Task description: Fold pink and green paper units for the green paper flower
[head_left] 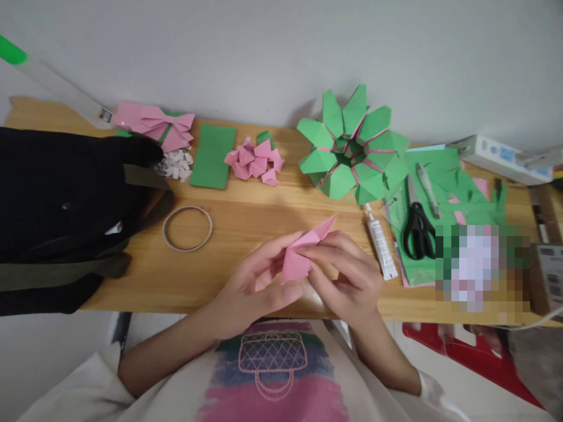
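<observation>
Paper piece [299,258], pink and folded, is between my 2 hands above the near part of the wooden desk [237,223], its sharp tip aimed far and right. My right hand [347,272] has its thumb and index finger closed in a pinch on its right side. My left hand [259,281] is curled but partly open around the left side, fingers touching the paper, thumb apart from them at the near side.

Just right of my right hand lies a white glue tube [381,243]; beyond it, black-handled scissors [420,228] rest on green paper sheets [448,205]. A green-and-pink origami ring [341,179] stands on the far side. Left of it are small pink folded pieces [253,158], a green paper rectangle [212,155] and white paper scraps [178,164]. A thin tan hoop [166,228] lies nearer, right of the black bag [65,199].
</observation>
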Available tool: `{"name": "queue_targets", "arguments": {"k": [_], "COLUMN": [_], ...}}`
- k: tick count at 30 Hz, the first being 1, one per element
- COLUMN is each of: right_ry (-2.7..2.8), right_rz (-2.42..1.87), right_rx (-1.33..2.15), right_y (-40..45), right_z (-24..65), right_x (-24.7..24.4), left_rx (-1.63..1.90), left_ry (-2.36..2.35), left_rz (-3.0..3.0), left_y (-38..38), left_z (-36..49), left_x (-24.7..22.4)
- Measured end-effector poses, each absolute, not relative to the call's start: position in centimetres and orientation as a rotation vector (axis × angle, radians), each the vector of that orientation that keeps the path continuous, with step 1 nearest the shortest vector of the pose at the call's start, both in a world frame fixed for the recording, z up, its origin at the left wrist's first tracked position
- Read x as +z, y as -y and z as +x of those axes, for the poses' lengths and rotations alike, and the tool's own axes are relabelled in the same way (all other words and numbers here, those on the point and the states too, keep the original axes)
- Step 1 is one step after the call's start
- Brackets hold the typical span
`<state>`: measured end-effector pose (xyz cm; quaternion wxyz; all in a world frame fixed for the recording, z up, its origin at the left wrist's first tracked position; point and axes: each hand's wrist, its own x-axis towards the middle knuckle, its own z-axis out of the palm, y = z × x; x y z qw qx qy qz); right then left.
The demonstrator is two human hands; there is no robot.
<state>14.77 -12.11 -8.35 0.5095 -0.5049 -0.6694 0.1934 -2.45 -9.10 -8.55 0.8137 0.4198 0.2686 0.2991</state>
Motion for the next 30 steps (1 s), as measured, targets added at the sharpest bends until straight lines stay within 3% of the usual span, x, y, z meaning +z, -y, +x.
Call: {"name": "queue_targets", "arguments": {"k": [23,30], "right_ry": [1.549,1.396], "right_rz": [-1.549,-1.474], "right_rx": [0.491,0.692], "right_y": [12.5,12.8], "right_z": [13.6,13.5], "right_x": [-7.9,-8.0], "left_rx": [0.711,0.704], "left_ry": [-1.056,-1.012], "left_rz": [1.089,1.002], "left_y": [8.1,7.8], "left_z": [-1.0,-1.0], "left_x": [-8.9,-9.3]}}
